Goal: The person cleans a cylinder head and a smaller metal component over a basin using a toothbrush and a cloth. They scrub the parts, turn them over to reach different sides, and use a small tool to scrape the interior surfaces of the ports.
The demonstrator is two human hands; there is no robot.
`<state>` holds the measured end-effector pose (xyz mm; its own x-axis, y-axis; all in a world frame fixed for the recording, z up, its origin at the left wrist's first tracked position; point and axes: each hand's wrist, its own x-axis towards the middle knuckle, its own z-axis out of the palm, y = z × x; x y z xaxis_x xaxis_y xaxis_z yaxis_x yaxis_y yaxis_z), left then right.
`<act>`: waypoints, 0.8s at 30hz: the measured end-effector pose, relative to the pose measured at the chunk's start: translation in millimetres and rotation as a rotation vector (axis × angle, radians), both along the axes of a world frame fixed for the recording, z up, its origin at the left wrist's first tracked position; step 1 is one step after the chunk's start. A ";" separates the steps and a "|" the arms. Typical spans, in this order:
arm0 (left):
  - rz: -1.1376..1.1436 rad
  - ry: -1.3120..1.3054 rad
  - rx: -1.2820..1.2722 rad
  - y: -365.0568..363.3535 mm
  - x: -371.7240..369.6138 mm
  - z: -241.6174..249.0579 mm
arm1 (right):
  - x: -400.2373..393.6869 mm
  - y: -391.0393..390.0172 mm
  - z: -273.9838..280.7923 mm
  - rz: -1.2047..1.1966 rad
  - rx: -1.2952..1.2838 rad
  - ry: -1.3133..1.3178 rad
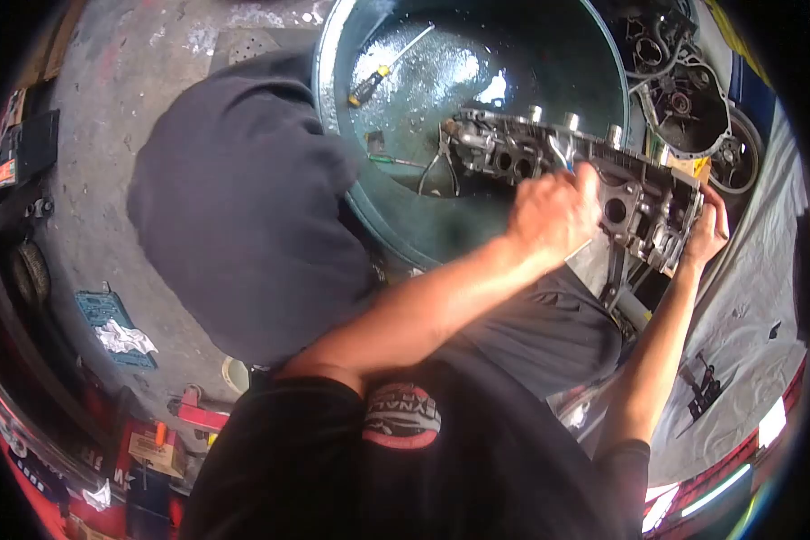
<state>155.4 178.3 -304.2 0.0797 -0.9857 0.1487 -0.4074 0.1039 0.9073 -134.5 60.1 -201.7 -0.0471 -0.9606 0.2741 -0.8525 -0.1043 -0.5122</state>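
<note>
A metal engine cylinder head (630, 193) lies tilted across the right part of a large green drum (396, 236). Several short cylindrical posts stand along its upper edge. My left hand (553, 214) is closed over the middle of the head, around a slim tool (560, 153) with a silver end and a bit of blue; its kind is mostly hidden by my fingers. At the head's right end, my right hand (709, 229) has its fingers wrapped round the casting.
A yellow-and-black screwdriver (369, 85) and a pair of pliers (438, 171) lie in the drum. Engine casings (688, 103) stand at the right, beside a grey cloth cover (738, 351). A blue case (117, 328) with a white rag sits on the floor at left.
</note>
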 end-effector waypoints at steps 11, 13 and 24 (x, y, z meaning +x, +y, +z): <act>-0.162 -0.255 0.140 -7.2 -6.0 -15.6 | -10.5 -19.9 -4.5 0.029 -0.003 -0.098; -0.232 -0.053 0.080 -6.7 -3.3 0.6 | -4.8 -13.1 -1.6 -0.076 0.084 -0.187; -0.027 0.004 0.308 -31.7 2.0 -49.4 | -34.2 -9.6 -7.4 0.033 0.047 -0.100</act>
